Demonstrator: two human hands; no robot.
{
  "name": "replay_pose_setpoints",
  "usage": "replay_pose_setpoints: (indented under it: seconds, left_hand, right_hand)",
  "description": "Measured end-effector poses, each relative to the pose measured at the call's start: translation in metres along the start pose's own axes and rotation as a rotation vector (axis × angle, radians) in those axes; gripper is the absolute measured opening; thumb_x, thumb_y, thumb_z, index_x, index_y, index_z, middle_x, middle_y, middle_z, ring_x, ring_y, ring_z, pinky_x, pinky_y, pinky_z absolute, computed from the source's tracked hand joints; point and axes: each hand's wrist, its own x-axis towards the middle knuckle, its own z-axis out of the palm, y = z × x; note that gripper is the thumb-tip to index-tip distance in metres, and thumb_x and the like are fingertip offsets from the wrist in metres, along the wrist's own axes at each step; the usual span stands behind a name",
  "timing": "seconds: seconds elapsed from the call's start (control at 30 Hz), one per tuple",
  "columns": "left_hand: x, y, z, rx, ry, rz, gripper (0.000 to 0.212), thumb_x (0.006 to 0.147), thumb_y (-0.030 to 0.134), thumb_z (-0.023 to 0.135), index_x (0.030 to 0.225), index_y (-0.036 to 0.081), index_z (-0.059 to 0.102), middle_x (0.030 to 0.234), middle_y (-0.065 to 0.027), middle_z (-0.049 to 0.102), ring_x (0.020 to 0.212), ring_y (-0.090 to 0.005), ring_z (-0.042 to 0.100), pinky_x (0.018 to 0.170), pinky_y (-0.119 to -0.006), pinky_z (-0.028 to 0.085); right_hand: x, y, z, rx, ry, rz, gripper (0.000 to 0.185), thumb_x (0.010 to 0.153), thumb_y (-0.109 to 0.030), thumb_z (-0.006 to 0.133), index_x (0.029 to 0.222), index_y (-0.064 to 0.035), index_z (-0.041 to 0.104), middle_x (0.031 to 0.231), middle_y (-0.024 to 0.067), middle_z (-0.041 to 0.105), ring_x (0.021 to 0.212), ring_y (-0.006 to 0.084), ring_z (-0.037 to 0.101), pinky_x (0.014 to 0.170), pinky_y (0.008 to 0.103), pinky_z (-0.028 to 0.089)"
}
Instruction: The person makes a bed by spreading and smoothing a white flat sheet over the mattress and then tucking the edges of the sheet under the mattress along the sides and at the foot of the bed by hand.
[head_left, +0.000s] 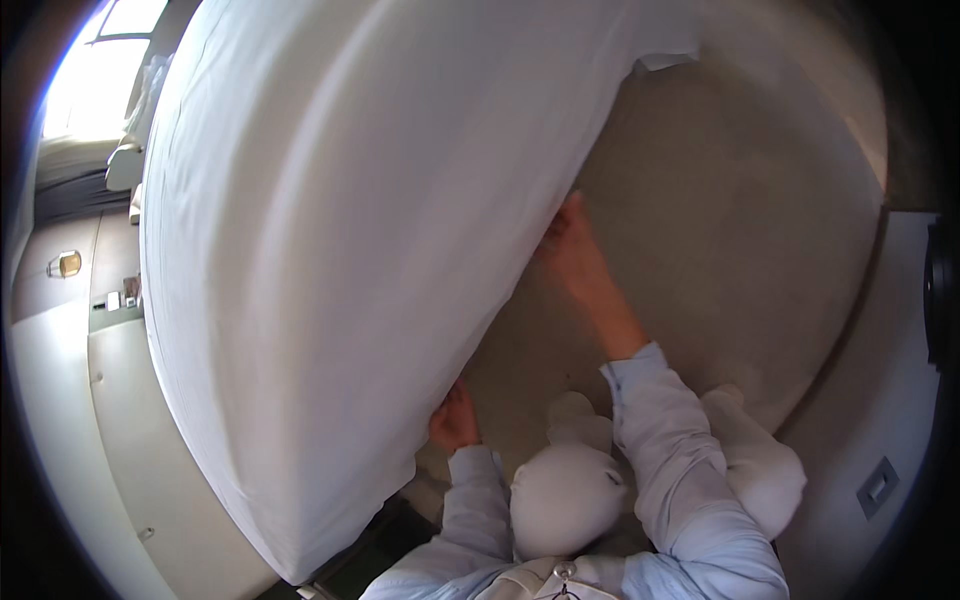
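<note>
A large white bed sheet (360, 247) drapes over a bed and hangs down its near side, its hem running diagonally above the floor. At the lower part of that hem, my left hand (454, 421) grips the cloth with curled fingers, partly hidden by the fabric. Farther up along the same edge is my right hand (571, 251), slightly blurred, its fingers bent around the hem. The sheet's lower corner falls in folds at the bottom left. My knees, in light trousers (568, 496), are bent close to the floor beside the bed.
Greyish-brown floor (712, 210) lies right of the bed. A pale panel with a recessed handle (877, 487) stands at the right. Past the bed are a bright window (97, 82), a wall lamp (64, 264) and pale cabinet doors (142, 442). Something dark (382, 536) shows under the sheet's lower corner.
</note>
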Motion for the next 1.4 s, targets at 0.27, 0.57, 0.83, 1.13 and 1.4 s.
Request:
replay_pose_setpoints:
  seconds: [0.27,0.57,0.83,1.13,1.4]
  left_hand:
    - [-0.033,0.005,0.025,-0.116,0.049,0.099,0.067,0.063,0.014,0.072,0.12,0.004,0.039,0.126,-0.0088,0.039,0.117,-0.0264,0.033,0.099,-0.043,0.024]
    - [0.0,-0.002,0.007,0.038,-0.007,0.073,0.055,0.073,0.018,0.064,0.119,0.004,0.038,0.123,-0.01,0.041,0.116,-0.0253,0.035,0.1,-0.041,0.026]
    - [-0.067,-0.006,0.035,1.133,-0.025,-0.131,0.06,0.065,0.017,0.073,0.115,0.004,0.044,0.111,-0.0088,0.049,0.102,-0.0237,0.045,0.088,-0.037,0.037]
    - [-0.069,0.081,0.005,0.224,0.127,0.069,0.055,0.076,0.034,0.059,0.121,0.01,0.039,0.121,-0.0088,0.043,0.11,-0.0272,0.04,0.095,-0.042,0.031]
    - [-0.069,0.092,0.052,-0.145,-0.239,0.338,0.053,0.08,0.033,0.052,0.123,0.007,0.036,0.125,-0.0071,0.04,0.116,-0.0261,0.035,0.1,-0.043,0.023]
  right_hand:
    - [0.002,-0.045,0.051,-0.065,-0.135,-0.034,0.064,0.081,-0.047,0.048,0.127,-0.0076,0.027,0.129,0.0087,0.032,0.118,0.0221,0.032,0.097,0.0365,0.029]
    - [0.028,-0.062,0.06,-0.106,0.197,-0.233,0.058,0.08,-0.039,0.055,0.117,0.0019,0.039,0.115,0.0116,0.047,0.104,0.0206,0.046,0.088,0.0301,0.039]
    - [-0.06,-0.086,0.032,0.2,0.124,-0.544,0.046,0.083,-0.03,0.045,0.118,-0.0011,0.04,0.119,0.0121,0.044,0.106,0.0256,0.043,0.09,0.0349,0.036]
    - [-0.075,-0.171,0.099,-0.013,0.132,-0.753,0.051,0.086,-0.034,0.043,0.123,-0.0012,0.033,0.123,0.0117,0.039,0.109,0.0256,0.041,0.093,0.0348,0.034]
    - [-0.038,-0.319,0.084,-0.18,-0.117,-0.634,0.041,0.084,-0.031,0.048,0.111,0.0,0.048,0.107,0.0097,0.053,0.096,0.0203,0.051,0.085,0.0304,0.04]
